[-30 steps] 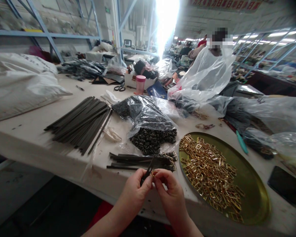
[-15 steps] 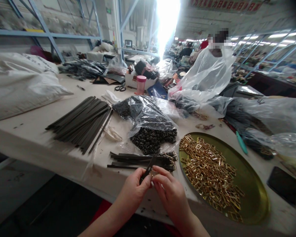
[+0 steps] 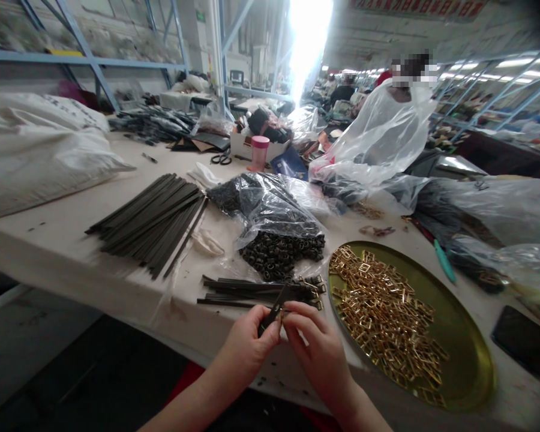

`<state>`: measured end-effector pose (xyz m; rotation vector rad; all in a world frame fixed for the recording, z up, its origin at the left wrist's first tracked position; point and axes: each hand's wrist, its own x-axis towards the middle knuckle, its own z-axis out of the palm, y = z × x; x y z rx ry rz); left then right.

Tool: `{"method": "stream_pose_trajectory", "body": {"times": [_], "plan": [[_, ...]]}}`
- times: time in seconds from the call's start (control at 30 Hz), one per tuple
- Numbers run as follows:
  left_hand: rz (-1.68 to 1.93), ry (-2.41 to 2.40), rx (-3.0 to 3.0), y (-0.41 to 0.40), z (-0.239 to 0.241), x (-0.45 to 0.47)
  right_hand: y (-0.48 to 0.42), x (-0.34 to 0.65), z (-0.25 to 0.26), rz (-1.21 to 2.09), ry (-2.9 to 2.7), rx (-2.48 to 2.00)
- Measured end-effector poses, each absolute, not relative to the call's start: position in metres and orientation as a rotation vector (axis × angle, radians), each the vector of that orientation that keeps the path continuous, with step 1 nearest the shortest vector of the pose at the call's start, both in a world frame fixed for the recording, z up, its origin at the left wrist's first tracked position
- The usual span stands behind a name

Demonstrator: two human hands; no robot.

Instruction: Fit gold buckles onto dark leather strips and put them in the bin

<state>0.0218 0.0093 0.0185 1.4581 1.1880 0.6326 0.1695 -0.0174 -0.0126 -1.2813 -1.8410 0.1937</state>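
Two hands: left hand (image 3: 247, 342) and right hand (image 3: 317, 345) are pinched together on one strap.
Strap (image 3: 274, 309): thin, light, bendy; best gripped near the tip.

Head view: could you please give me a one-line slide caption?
Left hand and right hand pinch a thin black strap beside a brass tray of gold buckles.
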Motion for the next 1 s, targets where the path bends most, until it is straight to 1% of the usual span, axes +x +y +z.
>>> {"method": "stream_pose_trajectory", "body": {"times": [0.07,0.13,0.3,0.4,0.47,0.63,0.77,0.87,1.0], "plan": [[0.624,1.188,1.462,0.009,0.020,0.022,-0.016,0.168,-0.010,0.351,-1.750,-1.292],[0.633,1.180,1.447,0.008,0.022,0.022,-0.016,0.167,-0.008,0.361,-1.745,-1.289],[0.647,1.130,1.295,0.007,0.024,0.022,-0.023,0.170,-0.013,-0.056,-1.915,-1.190],[0.576,1.091,1.129,0.006,0.026,0.022,-0.024,0.174,-0.016,-0.058,-1.949,-1.153],[0.532,1.020,1.007,0.006,0.028,0.022,-0.023,0.174,-0.018,0.054,-1.866,-1.189],[0.507,0.841,0.843,0.006,0.032,0.020,-0.021,0.166,-0.017,0.553,-1.601,-1.177],[0.487,0.817,0.845,0.009,0.030,0.020,-0.023,0.161,-0.016,0.655,-1.490,-1.142],[0.494,0.878,1.027,0.013,0.029,0.017,-0.024,0.163,-0.010,0.739,-1.347,-1.163],[0.541,1.024,1.455,0.019,0.034,0.008,-0.021,0.168,0.004,0.964,-1.049,-1.186]]}}
